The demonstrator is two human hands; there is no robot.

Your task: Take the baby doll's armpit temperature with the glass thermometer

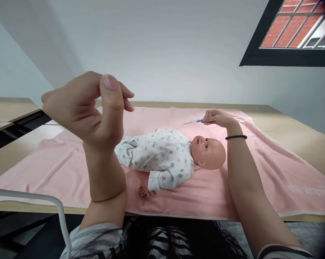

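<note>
Up high with the left hand (92, 108), on the left side of the worktop (286, 124), fingers curled, thumb folded against them, grip closed and showing nothing inside. Over to the right hand (216, 118): pinching a thin blue-ended stick (197, 121), much like a thermometer, by its blue end, grip closed down to a fine pinch. Holding the stick out above the pink towel (262, 187), past the doll (208, 153) toward the far edge of the worktop, tip pointing left, well apart from the left hand. In hand at this point, by the look of it: handling the slender stick in the air. Calling, in any move from here, for a light, steady pinch and a tip clear of the doll's face. Down on the towel, near the middle: the doll on its back, head toward the right edge, legs toward the left and partly hidden by the left arm, dressed in a white patterned gown (157, 154), one small hand bare near the front edge. Along the right front corner of the towel, pale lettering. Behind it all, a plain wall (162, 54), a dark-framed window (248, 54) at upper right, red brick beyond the bars. At lower left, a curved white bar (38, 196).
</note>
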